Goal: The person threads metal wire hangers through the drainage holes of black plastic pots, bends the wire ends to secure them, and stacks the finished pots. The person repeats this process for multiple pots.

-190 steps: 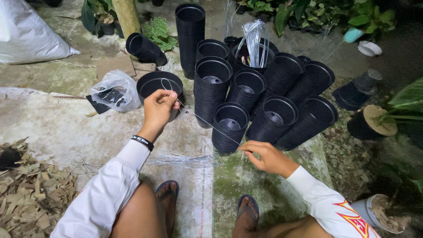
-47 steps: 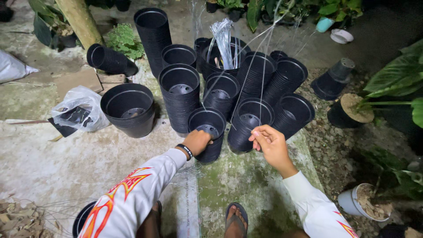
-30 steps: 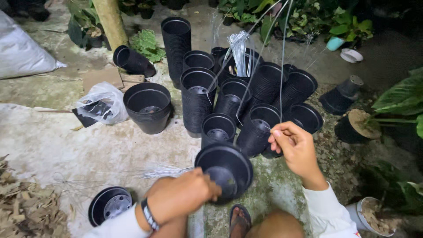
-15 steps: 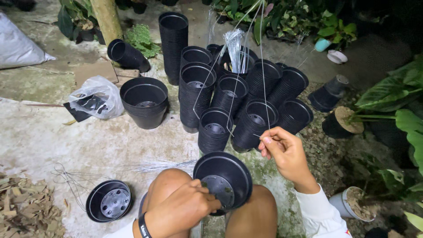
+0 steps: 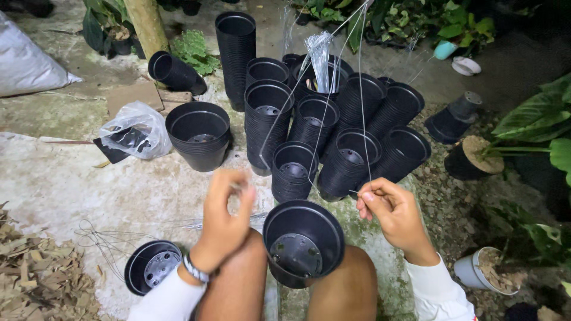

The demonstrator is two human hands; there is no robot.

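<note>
Concrete ground; wires (image 5: 360, 119) between raised hands.

A crumpled clear plastic bag (image 5: 134, 128) with dark contents lies on the ground just left of the wide black pot (image 5: 198, 134) that stands alone, touching or nearly touching it. Far to the left of that pot and a little further back, a large white sack (image 5: 27, 62) bulges in from the picture's edge. Behind the pot and to its right, a clear plastic wrapper (image 5: 320, 50) sticks upright out of the stacked pots, glinting silver.
</note>
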